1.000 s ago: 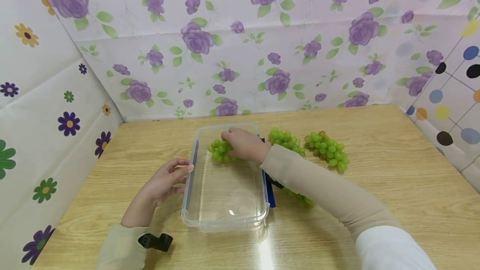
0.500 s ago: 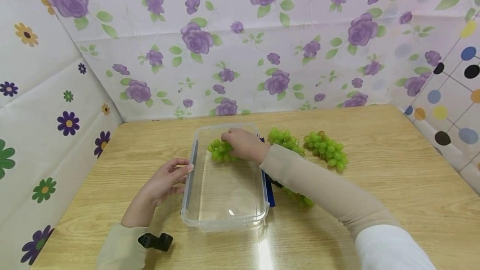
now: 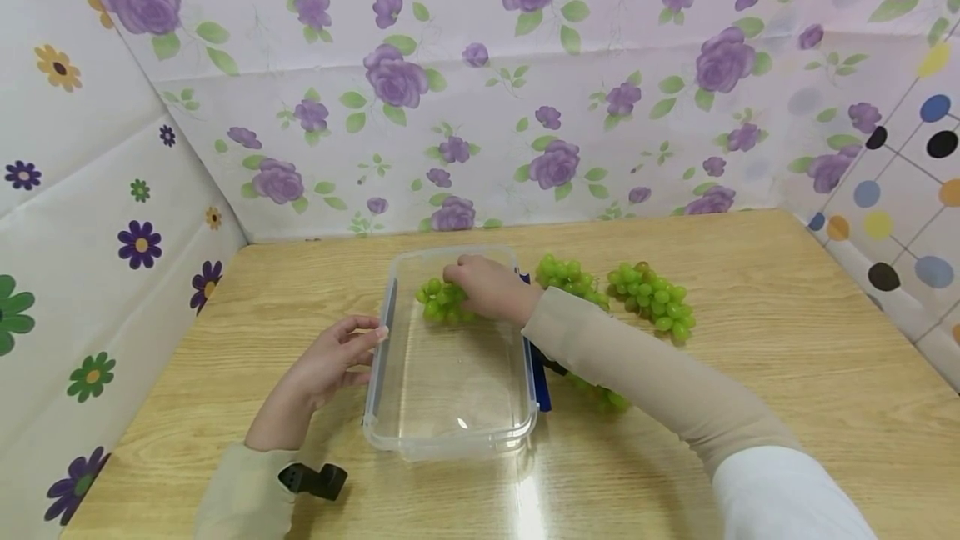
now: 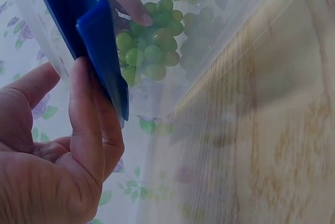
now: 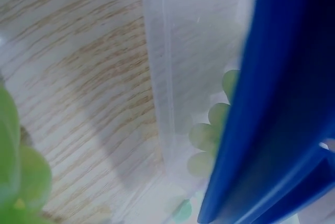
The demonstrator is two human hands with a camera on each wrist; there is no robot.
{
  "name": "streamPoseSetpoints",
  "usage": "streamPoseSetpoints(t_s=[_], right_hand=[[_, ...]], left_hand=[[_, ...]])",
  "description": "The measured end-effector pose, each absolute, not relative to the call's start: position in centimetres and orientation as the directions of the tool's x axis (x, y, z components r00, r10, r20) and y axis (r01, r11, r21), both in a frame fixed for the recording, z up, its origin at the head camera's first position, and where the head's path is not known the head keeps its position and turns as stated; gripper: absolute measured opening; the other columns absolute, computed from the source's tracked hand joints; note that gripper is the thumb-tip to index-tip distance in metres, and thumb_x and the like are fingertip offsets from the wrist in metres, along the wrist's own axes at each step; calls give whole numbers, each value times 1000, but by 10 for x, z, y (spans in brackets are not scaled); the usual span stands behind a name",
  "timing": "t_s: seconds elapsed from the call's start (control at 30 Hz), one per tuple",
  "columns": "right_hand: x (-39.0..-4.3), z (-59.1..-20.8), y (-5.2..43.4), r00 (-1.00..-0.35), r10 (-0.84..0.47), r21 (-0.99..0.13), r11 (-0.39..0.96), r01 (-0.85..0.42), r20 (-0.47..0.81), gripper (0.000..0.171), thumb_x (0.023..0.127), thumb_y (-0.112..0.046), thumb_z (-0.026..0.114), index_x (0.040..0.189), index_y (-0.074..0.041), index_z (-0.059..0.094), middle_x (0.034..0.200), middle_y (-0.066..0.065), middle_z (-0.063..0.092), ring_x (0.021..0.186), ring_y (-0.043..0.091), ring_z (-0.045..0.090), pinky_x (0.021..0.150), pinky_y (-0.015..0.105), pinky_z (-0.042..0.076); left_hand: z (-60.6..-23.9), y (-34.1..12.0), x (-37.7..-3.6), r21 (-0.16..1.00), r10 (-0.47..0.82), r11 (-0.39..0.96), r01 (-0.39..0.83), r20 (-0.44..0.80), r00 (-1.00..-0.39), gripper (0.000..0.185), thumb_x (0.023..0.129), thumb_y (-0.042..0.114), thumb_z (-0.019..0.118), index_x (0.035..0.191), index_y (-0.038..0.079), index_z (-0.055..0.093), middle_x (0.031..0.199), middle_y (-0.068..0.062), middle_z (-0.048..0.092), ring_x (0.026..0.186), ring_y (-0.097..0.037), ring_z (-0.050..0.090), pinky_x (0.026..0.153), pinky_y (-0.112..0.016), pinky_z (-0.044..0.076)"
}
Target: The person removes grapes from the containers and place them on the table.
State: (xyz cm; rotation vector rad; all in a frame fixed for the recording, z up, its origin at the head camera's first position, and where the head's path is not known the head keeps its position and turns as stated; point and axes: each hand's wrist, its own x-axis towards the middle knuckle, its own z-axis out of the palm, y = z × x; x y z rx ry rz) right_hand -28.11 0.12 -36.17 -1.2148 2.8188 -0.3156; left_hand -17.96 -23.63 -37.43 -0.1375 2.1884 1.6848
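A clear plastic container with blue side latches stands on the table in the head view. My right hand reaches into its far part and grips a bunch of green grapes, whose right side the hand hides. Through the clear wall, the left wrist view shows that bunch under the fingers. My left hand is at the container's left side. Its relaxed fingers touch the rim and the blue latch there. In the right wrist view, the other blue latch fills the right side and the right hand is mostly out of sight.
To the container's right lie more green grapes: a bunch near its far corner, another bunch farther right, and grapes partly under the right forearm. Patterned sheets close off the back and sides of the wooden table.
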Motion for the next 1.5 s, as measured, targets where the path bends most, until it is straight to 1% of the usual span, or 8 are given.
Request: streamPoseSetpoints(t_s=[0.43,0.7,0.9,1.33,1.5], right_hand=[[-275,-358,2,-694,-719,-274,658,-701,48,36,82,-5,73,115,-3,61,107,14,62,95,24,59,84,32,50],[-271,-357,3,-707,-707,-312,664,-679,35,37,82,-5,73,117,-3,61,111,14,61,100,24,58,87,32,50],[-264,-353,3,-723,-691,-348,673,-652,20,38,82,-5,73,118,-3,61,112,13,61,102,24,58,90,33,49],[-258,-353,6,-720,-692,-379,654,-655,50,38,82,-5,72,118,-4,61,110,12,62,98,23,58,87,32,50],[-256,-352,7,-706,-703,-399,624,-672,90,36,83,-4,71,117,-5,62,108,10,62,96,21,59,85,31,50]], left_hand=[[-373,-237,-180,921,171,257,-293,-342,-924,52,97,33,54,135,2,36,100,1,52,82,-8,57,62,-19,51],[-372,-235,-179,917,158,268,-296,-345,-925,52,97,33,53,135,2,36,105,-1,52,85,-10,57,65,-21,52],[-372,-235,-179,919,158,263,-295,-343,-926,52,97,34,54,135,1,37,104,-1,53,85,-10,57,66,-22,52],[-375,-235,-180,920,155,254,-299,-344,-926,53,97,34,54,136,1,36,103,-1,54,84,-10,59,65,-22,52],[-373,-235,-180,919,154,253,-302,-347,-925,54,97,34,54,136,1,36,104,-1,53,84,-10,58,64,-21,52]])
